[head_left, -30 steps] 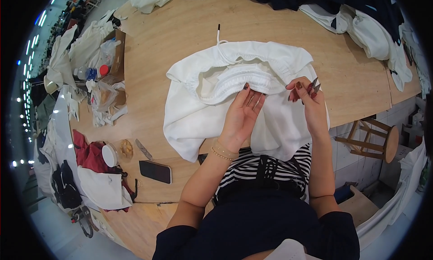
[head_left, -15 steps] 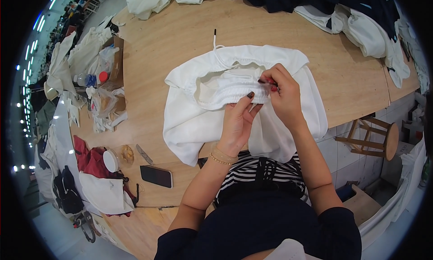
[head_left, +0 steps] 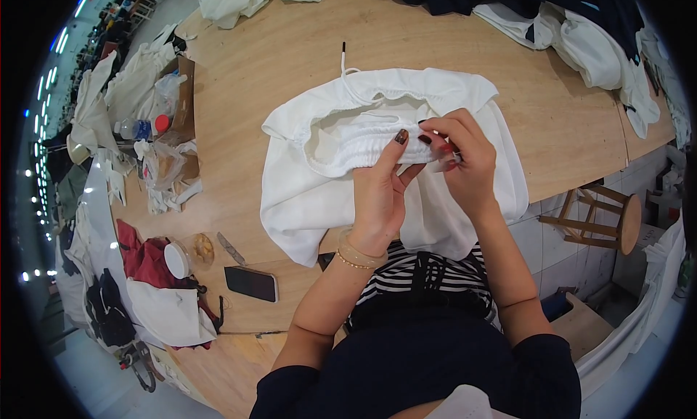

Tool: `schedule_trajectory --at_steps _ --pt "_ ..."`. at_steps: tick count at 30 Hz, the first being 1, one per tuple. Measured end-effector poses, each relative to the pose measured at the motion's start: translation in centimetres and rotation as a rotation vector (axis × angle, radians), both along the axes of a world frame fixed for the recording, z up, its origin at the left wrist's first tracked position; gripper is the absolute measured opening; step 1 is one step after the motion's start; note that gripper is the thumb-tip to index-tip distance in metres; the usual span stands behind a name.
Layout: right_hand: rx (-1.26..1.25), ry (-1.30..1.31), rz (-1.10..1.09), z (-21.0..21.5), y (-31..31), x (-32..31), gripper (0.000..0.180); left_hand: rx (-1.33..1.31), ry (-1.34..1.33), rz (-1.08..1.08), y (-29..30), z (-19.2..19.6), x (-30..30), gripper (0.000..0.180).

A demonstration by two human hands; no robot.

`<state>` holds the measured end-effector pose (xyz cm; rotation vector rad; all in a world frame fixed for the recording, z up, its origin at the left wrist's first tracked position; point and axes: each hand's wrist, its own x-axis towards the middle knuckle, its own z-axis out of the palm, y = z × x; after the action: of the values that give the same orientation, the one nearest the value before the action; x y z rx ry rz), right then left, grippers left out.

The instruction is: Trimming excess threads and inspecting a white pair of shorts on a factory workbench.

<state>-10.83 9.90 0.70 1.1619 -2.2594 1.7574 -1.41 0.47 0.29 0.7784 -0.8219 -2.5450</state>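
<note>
White shorts [head_left: 341, 172] mid-frame on wooden table [head_left: 290, 56], waistband toward person | left hand [head_left: 381, 194] fingers closed, pinching elastic band taut | right hand [head_left: 465, 161] fingers curled shut on same band, something small between fingertips, can't tell what | lower left: 1 phone [head_left: 251, 283], 1 jar [head_left: 187, 255] | 1 stool [head_left: 602, 219] right

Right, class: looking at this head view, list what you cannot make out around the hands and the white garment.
- What the right hand pinches at the waistband of the white garment: hidden by its own fingers.
- The dark object under the garment's lower edge: mostly covered by cloth.
- The wooden stool: partly hidden by the table edge.
- Items in the cardboard box: too small.
</note>
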Motion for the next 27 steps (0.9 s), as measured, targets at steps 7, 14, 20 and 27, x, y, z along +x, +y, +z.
schedule_trajectory --at_steps 7,14,20,27 --pt "-0.032 -0.205 0.087 -1.2 -0.3 -1.0 0.007 -0.03 -0.06 0.017 0.4 0.0 0.0 0.028" --pt "-0.188 -0.674 0.04 -0.2 0.8 -1.1 0.005 -0.024 -0.06 0.028 0.1 1.1 0.1 0.031" --pt "-0.068 -0.566 0.078 1.5 0.2 0.2 0.016 -0.013 -0.029 0.055 0.1 1.1 0.1 0.03" --pt "-0.049 -0.503 0.026 1.6 1.2 -1.6 0.011 -0.139 -0.057 0.068 0.4 1.3 0.3 0.03"
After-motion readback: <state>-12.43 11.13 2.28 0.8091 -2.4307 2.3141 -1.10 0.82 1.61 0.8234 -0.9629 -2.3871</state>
